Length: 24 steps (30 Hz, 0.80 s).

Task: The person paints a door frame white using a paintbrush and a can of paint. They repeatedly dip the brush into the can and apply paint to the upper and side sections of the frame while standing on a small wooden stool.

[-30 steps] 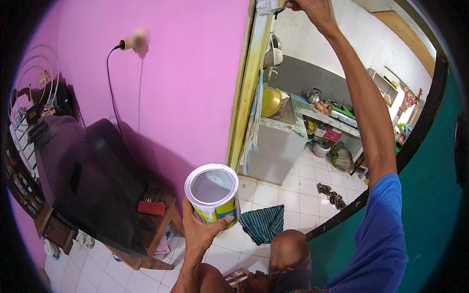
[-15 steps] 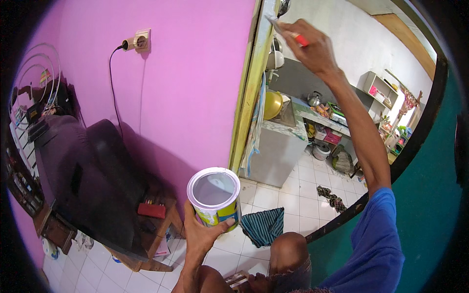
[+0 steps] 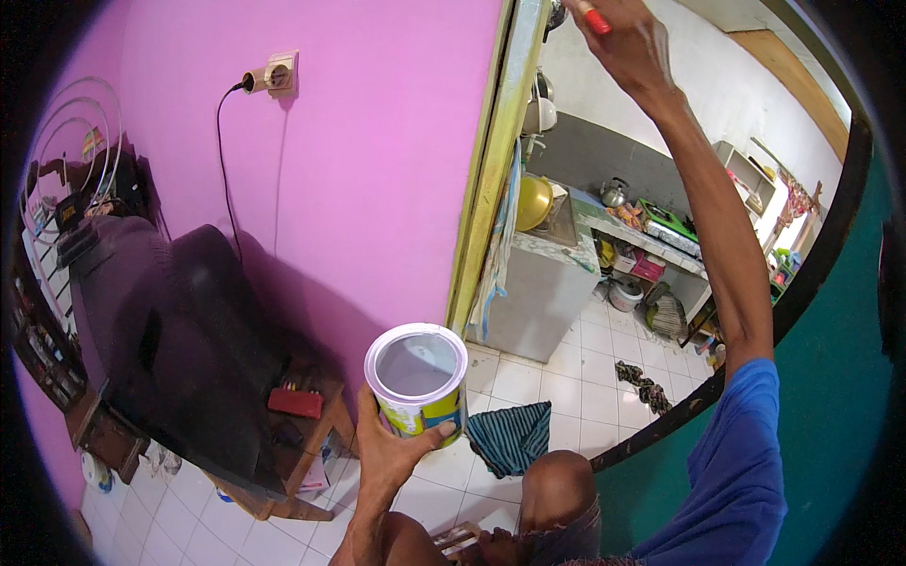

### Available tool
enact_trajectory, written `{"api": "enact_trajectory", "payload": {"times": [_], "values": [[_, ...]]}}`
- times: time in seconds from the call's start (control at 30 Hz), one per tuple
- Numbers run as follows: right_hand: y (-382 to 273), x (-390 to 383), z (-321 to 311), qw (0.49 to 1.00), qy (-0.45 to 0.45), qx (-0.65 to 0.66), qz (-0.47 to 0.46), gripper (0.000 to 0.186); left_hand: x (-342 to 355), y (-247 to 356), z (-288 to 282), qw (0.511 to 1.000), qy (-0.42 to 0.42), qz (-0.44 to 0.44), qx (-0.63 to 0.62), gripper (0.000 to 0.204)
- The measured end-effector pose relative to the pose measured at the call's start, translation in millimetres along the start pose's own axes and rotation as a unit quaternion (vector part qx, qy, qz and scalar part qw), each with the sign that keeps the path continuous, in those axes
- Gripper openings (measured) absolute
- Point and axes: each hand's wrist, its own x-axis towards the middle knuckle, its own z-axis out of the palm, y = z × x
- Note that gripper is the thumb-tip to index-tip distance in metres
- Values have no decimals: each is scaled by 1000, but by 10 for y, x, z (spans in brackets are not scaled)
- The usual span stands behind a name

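Observation:
My left hand (image 3: 389,451) is wrapped round an open paint can (image 3: 442,407), thumb on its green and blue label. Pale grey-white paint coats the inside of the can, and its mouth tips toward me. High up at the doorway, my right hand (image 3: 630,55) grips a paintbrush by its red handle (image 3: 595,19). The bristles are out of sight at the top edge. Beside that hand runs the yellowish door frame (image 3: 479,193), its upper part covered in a lighter, whitish coat.
A pink wall (image 3: 377,170) with a plugged-in socket (image 3: 281,75) is at left, above a black-covered object (image 3: 179,340) and a wooden table (image 3: 326,424). Striped cloth (image 3: 514,436) lies on the tiles. Beyond the doorway are a kitchen counter (image 3: 547,247) and yellow basin (image 3: 534,203).
My right hand has risen with the paintbrush, taking the bristles out of view. My left hand and the paint can stay almost where they were.

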Motion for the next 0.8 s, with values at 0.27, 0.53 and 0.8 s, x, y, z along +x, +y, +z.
{"api": "enact_trajectory", "payload": {"times": [0.27,0.53,0.8], "values": [[32,72,136,905,83,269,319,20,-9,-9,11,1000,1,16,20,94],[-367,-335,56,923,-40,223,313,20,-38,40,-19,1000,-1,16,-5,94],[-602,-551,-127,892,-172,215,360,30,-18,0,-71,999,5,27,22,100]]}}
